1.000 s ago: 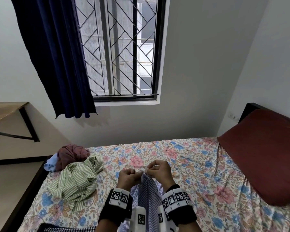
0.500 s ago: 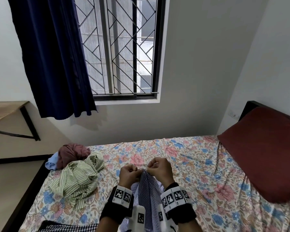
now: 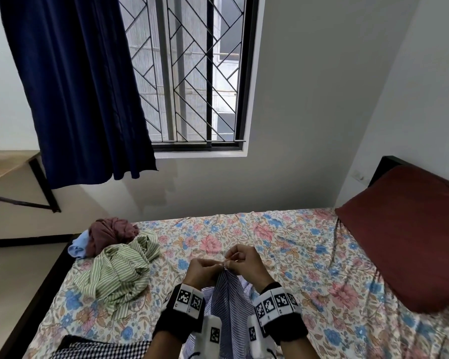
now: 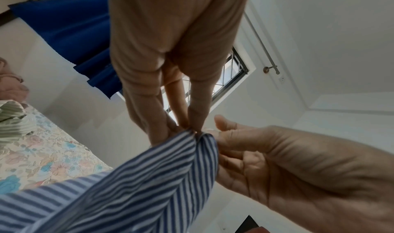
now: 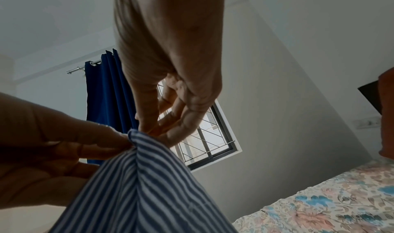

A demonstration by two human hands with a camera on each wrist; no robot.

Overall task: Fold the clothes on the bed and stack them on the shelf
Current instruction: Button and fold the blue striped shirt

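Observation:
A blue-and-white striped shirt (image 3: 228, 301) hangs in front of me above the floral bed (image 3: 296, 244). My left hand (image 3: 205, 269) and my right hand (image 3: 241, 263) are side by side, both pinching its top edge. In the left wrist view the left fingertips (image 4: 181, 127) pinch the striped shirt (image 4: 149, 177), with the right hand (image 4: 277, 160) close beside. The right wrist view shows the right fingertips (image 5: 153, 128) on the shirt (image 5: 138, 177) edge. A green striped garment (image 3: 119, 270), a maroon one (image 3: 109, 231) and a light blue one (image 3: 78, 244) lie crumpled at the bed's left.
A dark red pillow (image 3: 410, 229) fills the bed's right end. A black-and-white checked cloth (image 3: 99, 349) lies at the near left edge. A wooden shelf (image 3: 3, 164) on black brackets hangs on the left wall. Blue curtain (image 3: 75, 86) and barred window (image 3: 192, 73) are ahead.
The two hands stay together on the striped shirt's top edge; they have lifted slightly and the fingers have shifted their pinch a little.

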